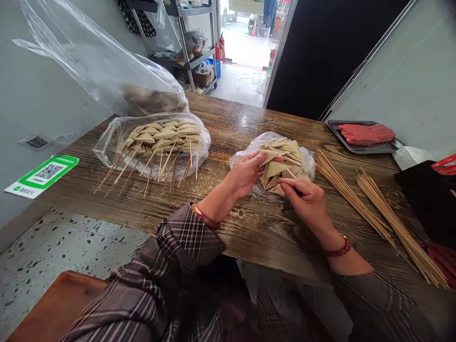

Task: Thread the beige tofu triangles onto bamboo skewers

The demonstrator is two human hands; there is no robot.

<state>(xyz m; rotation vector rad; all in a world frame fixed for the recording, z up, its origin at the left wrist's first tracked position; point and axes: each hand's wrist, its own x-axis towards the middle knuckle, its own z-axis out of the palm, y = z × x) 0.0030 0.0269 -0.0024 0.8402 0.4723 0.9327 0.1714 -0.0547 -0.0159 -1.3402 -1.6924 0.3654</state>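
My left hand (245,172) is closed on tan triangular pieces of what looks like folded tofu sheet (275,168), held over a pile of the same pieces (290,151) in a clear plastic bag (309,159). Close by, the thumb and fingertips of my right hand (304,194) are pinched on a thin bamboo skewer, of which only a short brown end (279,180) shows beside the held pieces. Off to the left, filled skewers (162,135) lie stacked in another clear bag (107,137), their bare sticks pointing towards me.
Two bundles of bamboo skewers (351,192) (402,228) lie right of my right hand. Behind them a dark tray (363,148) holds a red package (366,134). A green and white QR card (42,175) is at the left edge of the wooden table (228,223). Shelves (194,61) stand beyond.
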